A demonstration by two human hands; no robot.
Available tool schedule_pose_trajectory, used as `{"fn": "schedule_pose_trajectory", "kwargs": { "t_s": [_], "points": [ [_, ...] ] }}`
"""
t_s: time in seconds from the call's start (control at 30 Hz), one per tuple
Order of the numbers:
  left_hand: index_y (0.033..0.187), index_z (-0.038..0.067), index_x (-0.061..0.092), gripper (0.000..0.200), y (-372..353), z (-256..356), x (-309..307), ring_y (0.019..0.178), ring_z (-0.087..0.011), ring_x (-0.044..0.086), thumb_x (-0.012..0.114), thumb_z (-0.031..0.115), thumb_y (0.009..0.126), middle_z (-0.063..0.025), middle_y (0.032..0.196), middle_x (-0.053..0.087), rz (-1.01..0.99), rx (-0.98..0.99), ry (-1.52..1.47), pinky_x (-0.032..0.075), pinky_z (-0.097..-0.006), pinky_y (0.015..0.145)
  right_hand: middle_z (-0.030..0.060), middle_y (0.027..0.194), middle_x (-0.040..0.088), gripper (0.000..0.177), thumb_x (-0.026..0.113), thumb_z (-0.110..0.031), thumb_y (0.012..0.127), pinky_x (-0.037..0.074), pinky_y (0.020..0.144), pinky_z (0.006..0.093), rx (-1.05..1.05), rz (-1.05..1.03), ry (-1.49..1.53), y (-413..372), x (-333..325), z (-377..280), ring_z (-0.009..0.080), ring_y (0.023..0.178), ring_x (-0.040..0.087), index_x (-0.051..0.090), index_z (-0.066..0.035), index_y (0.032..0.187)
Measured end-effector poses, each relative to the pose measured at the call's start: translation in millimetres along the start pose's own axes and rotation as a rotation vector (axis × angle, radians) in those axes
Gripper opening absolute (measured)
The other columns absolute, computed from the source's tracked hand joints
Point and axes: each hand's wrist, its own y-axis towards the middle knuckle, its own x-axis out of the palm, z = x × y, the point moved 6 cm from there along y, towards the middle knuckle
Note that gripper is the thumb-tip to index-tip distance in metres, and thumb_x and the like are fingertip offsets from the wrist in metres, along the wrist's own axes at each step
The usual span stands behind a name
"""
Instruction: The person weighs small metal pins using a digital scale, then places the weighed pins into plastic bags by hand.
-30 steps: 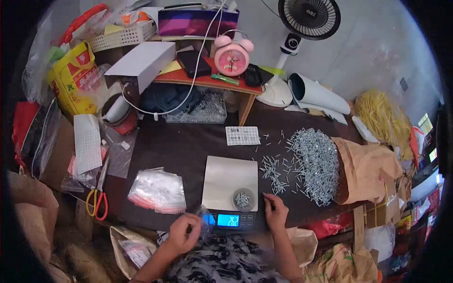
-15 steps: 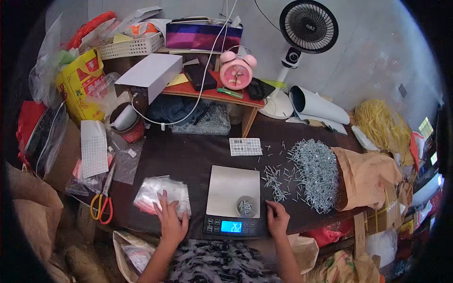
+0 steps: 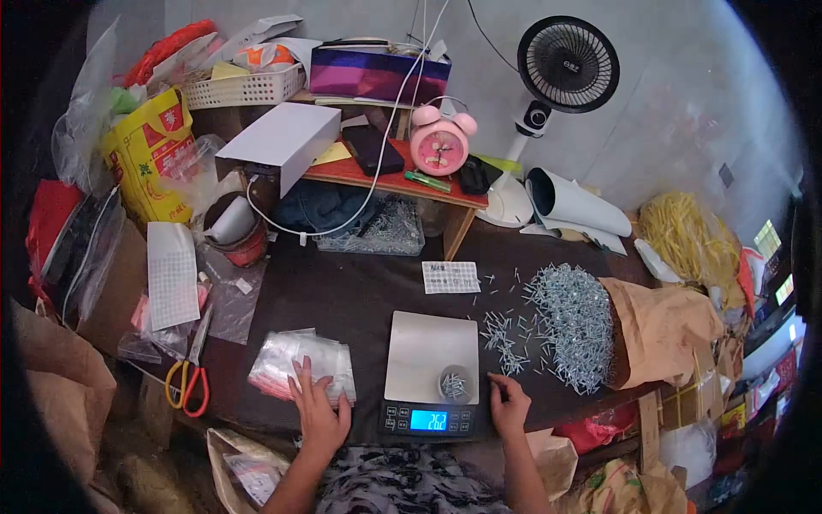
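My left hand (image 3: 320,406) rests with its fingers apart on the lower right part of a stack of clear plastic bags (image 3: 301,364). To its right is a kitchen scale (image 3: 433,355) with a lit blue display reading 262. A small round cup (image 3: 454,383) holding some screws stands on the scale's lower right corner. My right hand (image 3: 509,404) lies beside the scale's right edge, fingers bent; whether it holds anything is hard to make out. Beyond it are a small group of loose screws (image 3: 505,343) and a large pile of screws (image 3: 569,325).
A paper bag (image 3: 655,330) lies right of the pile. Scissors (image 3: 195,360) are at the left, near a label sheet (image 3: 172,274). A smaller label card (image 3: 450,277) lies behind the scale. Farther back are a red shelf (image 3: 385,178), pink clock (image 3: 439,147) and fan (image 3: 568,64).
The camera view has shifted and tilted slightly. Both hands stay in about the same places, the left on the bags and the right beside the scale.
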Motion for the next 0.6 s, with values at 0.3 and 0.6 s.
{"fn": "schedule_pose_trajectory", "kwargs": {
  "t_s": [0.3,0.6],
  "points": [
    [0.106,-0.005,0.047,0.032,-0.3,0.6,-2.2,0.137,-0.0516,0.013,0.059,0.006,0.078,-0.0307,0.145,0.023,0.019,-0.007,-0.021,0.01,-0.0602,0.109,0.0116,0.089,0.068,0.016,0.064,0.0,0.082,0.052,0.07,0.0285,0.029,0.011,0.023,-2.0,0.5,3.3,0.0193,0.077,0.067,0.067,-0.005,0.097],
    [0.109,-0.004,0.048,0.033,0.6,-0.9,0.4,0.137,-0.0514,0.013,0.058,0.008,0.079,-0.0287,0.146,0.023,0.019,0.001,-0.013,0.011,-0.0622,0.109,0.0136,0.094,0.068,0.019,0.062,-0.001,0.082,0.052,0.075,0.0331,-0.022,-0.025,-0.052,-2.8,2.3,17.0,0.0275,0.087,0.066,0.066,-0.006,0.1]
  ]
}}
